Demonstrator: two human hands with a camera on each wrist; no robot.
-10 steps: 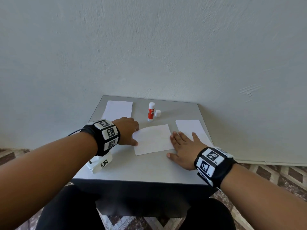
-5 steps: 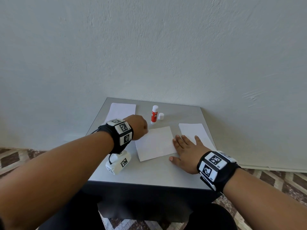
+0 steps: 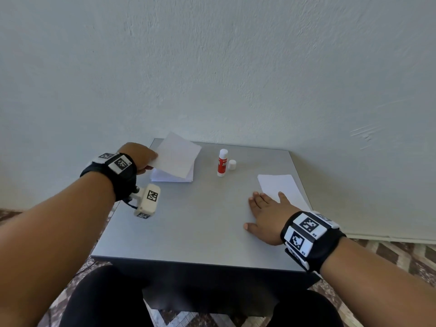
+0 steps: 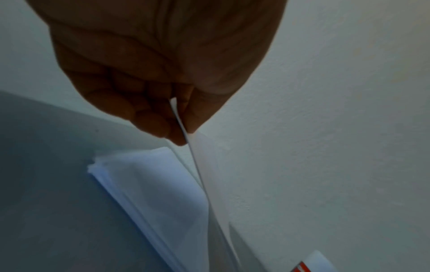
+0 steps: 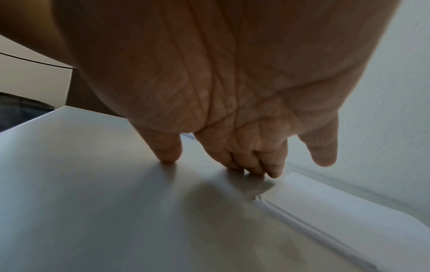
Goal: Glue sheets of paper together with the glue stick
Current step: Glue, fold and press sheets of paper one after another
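Observation:
My left hand [image 3: 149,161] pinches the near edge of one white sheet [image 3: 178,154] and holds it tilted just above the paper stack [image 3: 173,178] at the table's back left. In the left wrist view the thumb and fingers [image 4: 163,127] squeeze the sheet's edge [image 4: 200,165] over that stack [image 4: 151,184]. A red and white glue stick [image 3: 222,162] stands uncapped at the back centre, its white cap [image 3: 232,165] beside it. My right hand [image 3: 262,206] rests flat on the grey table [image 3: 200,223], fingertips [image 5: 274,171] touching it next to a second paper stack [image 3: 280,186] [image 5: 337,211].
The small grey table stands against a pale wall [image 3: 236,67], so its back edge is closed off. Patterned floor [image 3: 389,251] shows to the right and left. My legs [image 3: 106,298] are under the front edge. A white wrist camera block [image 3: 147,201] hangs under my left wrist.
The sheet that lay in the table's middle is now lifted by my left hand and carried back left over the stack. My right hand has stayed flat in place.

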